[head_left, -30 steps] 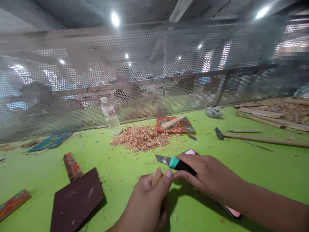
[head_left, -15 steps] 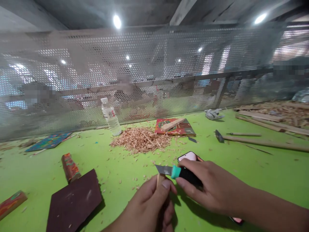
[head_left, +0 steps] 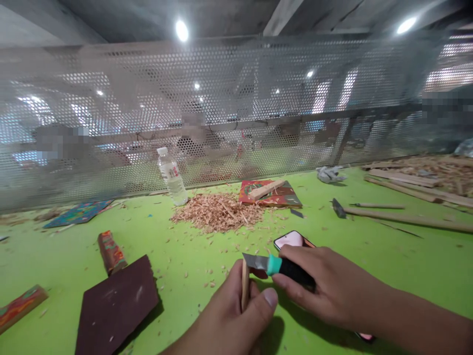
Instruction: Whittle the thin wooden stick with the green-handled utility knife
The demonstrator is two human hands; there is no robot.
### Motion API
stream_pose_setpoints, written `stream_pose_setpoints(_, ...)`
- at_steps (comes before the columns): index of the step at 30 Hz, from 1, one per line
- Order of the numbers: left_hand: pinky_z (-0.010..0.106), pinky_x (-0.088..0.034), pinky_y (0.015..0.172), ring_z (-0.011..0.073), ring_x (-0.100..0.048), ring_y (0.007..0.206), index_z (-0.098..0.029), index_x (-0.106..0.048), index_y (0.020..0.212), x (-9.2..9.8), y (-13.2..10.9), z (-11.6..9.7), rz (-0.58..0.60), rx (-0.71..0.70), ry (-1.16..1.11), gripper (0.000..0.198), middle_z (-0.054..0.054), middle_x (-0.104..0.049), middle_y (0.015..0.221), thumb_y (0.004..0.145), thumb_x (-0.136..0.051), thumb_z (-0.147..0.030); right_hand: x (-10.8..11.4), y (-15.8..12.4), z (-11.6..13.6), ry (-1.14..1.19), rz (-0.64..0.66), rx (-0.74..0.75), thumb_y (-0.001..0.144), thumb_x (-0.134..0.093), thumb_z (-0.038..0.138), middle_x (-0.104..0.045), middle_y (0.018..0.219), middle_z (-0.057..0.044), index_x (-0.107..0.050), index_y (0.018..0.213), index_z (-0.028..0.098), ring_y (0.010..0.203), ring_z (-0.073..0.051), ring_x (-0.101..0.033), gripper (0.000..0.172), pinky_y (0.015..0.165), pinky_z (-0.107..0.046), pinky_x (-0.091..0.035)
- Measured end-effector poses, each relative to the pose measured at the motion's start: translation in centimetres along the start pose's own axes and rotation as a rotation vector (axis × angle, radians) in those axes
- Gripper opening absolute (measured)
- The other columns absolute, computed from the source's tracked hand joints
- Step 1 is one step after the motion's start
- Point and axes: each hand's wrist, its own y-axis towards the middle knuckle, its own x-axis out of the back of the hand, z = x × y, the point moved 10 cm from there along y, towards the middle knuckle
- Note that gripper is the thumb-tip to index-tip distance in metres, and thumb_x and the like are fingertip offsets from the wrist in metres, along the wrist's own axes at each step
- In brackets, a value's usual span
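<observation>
At the lower middle, my left hand (head_left: 236, 315) is closed around a small piece of wood (head_left: 245, 286), held upright with its top end showing. My right hand (head_left: 325, 281) grips a utility knife (head_left: 295, 270) with a black and teal handle. Its blade (head_left: 255, 261) points left and lies against or just beside the wood's top; I cannot tell if they touch. Below my right hand a phone (head_left: 290, 239) lies on the green table, mostly covered. A sheet of dark sandpaper (head_left: 118, 305) rests left of my left hand.
Beyond my hands is a pile of wood shavings (head_left: 218, 213), beside a water bottle (head_left: 172, 177). A red painted board (head_left: 271, 197) carries a wood strip. A hammer (head_left: 340, 208) lies right, near wood strips (head_left: 406, 177). Painted blocks (head_left: 111, 252) lie left. A perforated metal screen (head_left: 229, 98) stands behind.
My left hand has turned the wood piece, and its thumb has lifted and moved right, so more of the wood shows. The knife has shifted slightly right. The view has moved a little.
</observation>
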Motion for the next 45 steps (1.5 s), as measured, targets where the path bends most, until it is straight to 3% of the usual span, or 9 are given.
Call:
stream_pose_setpoints(4, 0.026, -0.022, 0.047, 0.0045, -0.028, 0.05, -0.026, -0.046, 0.101, 0.2, 0.0, 0.7, 0.006, 0.046, 0.038, 0.053, -0.013, -0.039, 0.073, 0.092, -0.075, -0.07, 0.0, 0.0, -0.1, -0.016, -0.004, -0.001, 0.11, -0.046, 0.047, -0.069, 0.084, -0.005, -0.058, 0.096, 0.023, 0.068, -0.022, -0.061, 0.031, 0.064, -0.033, -0.04)
stream_pose_setpoints(12, 0.02, -0.026, 0.044, 0.0022, -0.031, 0.047, -0.024, -0.052, 0.106, -0.8, 0.1, -0.5, 0.038, 0.064, 0.012, 0.056, -0.014, -0.043, 0.071, 0.087, -0.082, -0.068, 0.2, 0.2, 0.3, -0.008, 0.004, 0.019, 0.11, -0.048, 0.043, -0.069, 0.082, -0.004, -0.058, 0.095, 0.023, 0.067, -0.021, -0.059, 0.027, 0.063, -0.032, -0.038)
stream_pose_setpoints(16, 0.017, -0.031, 0.04, 0.0005, -0.033, 0.039, -0.024, -0.053, 0.098, -0.8, 0.2, -0.2, 0.028, 0.107, -0.012, 0.063, -0.015, -0.044, 0.067, 0.08, -0.082, -0.077, 0.3, -0.1, 0.9, -0.029, -0.003, 0.066, 0.11, -0.047, 0.051, -0.068, 0.079, -0.005, -0.056, 0.089, 0.024, 0.067, -0.022, -0.057, 0.036, 0.064, -0.033, -0.038)
stream_pose_setpoints(19, 0.016, -0.031, 0.037, 0.0007, -0.032, 0.036, -0.025, -0.05, 0.093, -0.5, 0.4, 0.1, 0.0, 0.115, 0.016, 0.066, -0.017, -0.043, 0.06, 0.077, -0.082, -0.08, -0.3, -0.4, 1.2, -0.027, 0.042, 0.086, 0.111, -0.044, 0.057, -0.066, 0.076, -0.003, -0.055, 0.087, 0.025, 0.066, -0.021, -0.055, 0.043, 0.066, -0.034, -0.037)
stream_pose_setpoints(25, 0.015, -0.036, 0.036, 0.0009, -0.033, 0.034, -0.025, -0.049, 0.088, -0.4, 0.7, 0.6, -0.006, 0.117, 0.001, 0.071, -0.016, -0.046, 0.057, 0.069, -0.087, -0.081, -1.4, -1.0, 1.3, -0.019, 0.137, 0.107, 0.112, -0.045, 0.055, -0.067, 0.08, -0.001, -0.058, 0.093, 0.024, 0.065, -0.019, -0.057, 0.039, 0.062, -0.034, -0.034)
stream_pose_setpoints(31, 0.017, -0.031, 0.034, 0.0045, -0.032, 0.031, -0.023, -0.051, 0.067, 0.1, 0.8, 1.8, -0.01, 0.148, 0.085, 0.072, -0.011, -0.044, 0.038, 0.07, -0.076, -0.091, -0.7, -1.1, 1.3, -0.017, 0.096, 0.097, 0.112, -0.048, 0.053, -0.069, 0.077, -0.002, -0.06, 0.091, 0.024, 0.063, -0.019, -0.059, 0.038, 0.059, -0.034, -0.033)
stream_pose_setpoints(38, 0.016, -0.032, 0.037, 0.0048, -0.026, 0.037, -0.025, -0.053, 0.08, -0.2, 0.8, 1.4, 0.016, 0.141, 0.064, 0.068, -0.015, -0.039, 0.045, 0.075, -0.076, -0.088, -0.9, -1.0, 1.7, -0.015, 0.136, 0.081, 0.112, -0.048, 0.051, -0.069, 0.079, -0.003, -0.063, 0.093, 0.022, 0.067, -0.02, -0.061, 0.037, 0.062, -0.034, -0.037)
stream_pose_setpoints(45, 0.019, -0.028, 0.035, 0.0053, -0.026, 0.032, -0.026, -0.05, 0.069, -0.1, 0.6, 0.9, -0.041, 0.146, 0.131, 0.073, -0.014, -0.037, 0.037, 0.068, -0.074, -0.094, -1.0, -1.1, 1.4, -0.043, 0.127, 0.048, 0.111, -0.05, 0.05, -0.072, 0.08, -0.004, -0.064, 0.093, 0.022, 0.066, -0.021, -0.064, 0.037, 0.061, -0.033, -0.036)
